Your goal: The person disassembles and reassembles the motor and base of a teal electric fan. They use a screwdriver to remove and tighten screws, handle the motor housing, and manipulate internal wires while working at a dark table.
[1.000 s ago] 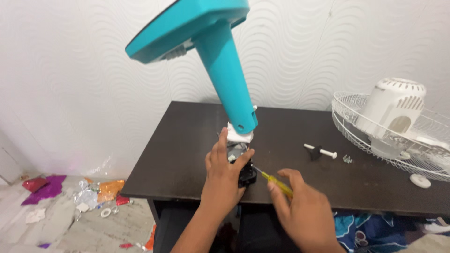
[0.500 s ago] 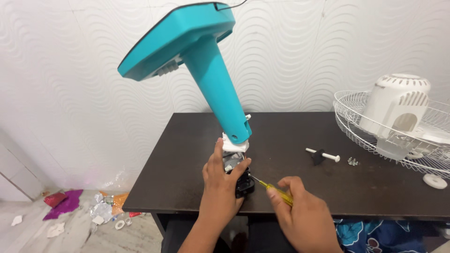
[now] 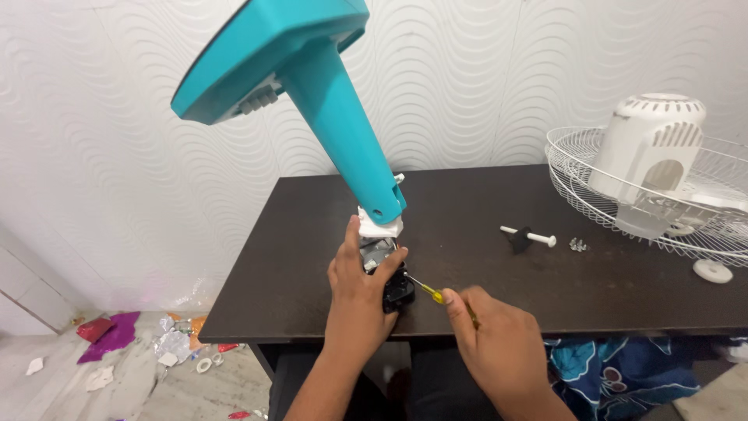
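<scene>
While the left hand (image 3: pixel 360 290) wraps around the motor assembly (image 3: pixel 383 261) at the low end of an upturned teal fan stand (image 3: pixel 327 101), the right hand (image 3: pixel 499 347) closes on a yellow-handled screwdriver (image 3: pixel 427 291) and brings its tip in against the black part just beside the left fingers. The stand leans up and away from the left hand, its broad base high above the dark table (image 3: pixel 483 257), with a white collar (image 3: pixel 379 227) sitting directly over the thumb. Off to the far side of the right hand, well apart, lie a white bolt with a black knob (image 3: pixel 528 236), a small clear piece (image 3: pixel 577 244), a white cap (image 3: pixel 712 270), and a wire fan guard (image 3: pixel 592 187) carrying a white motor housing (image 3: pixel 653 152). Whether the tip is seated in a screw head cannot be told. Done well, this step likely calls for the shaft kept in line with the screw, firm inward pressure, and a steady left grip, since the top-heavy stand could tip. Litter and foil scraps (image 3: pixel 109 343) lie on the floor below the left arm.
</scene>
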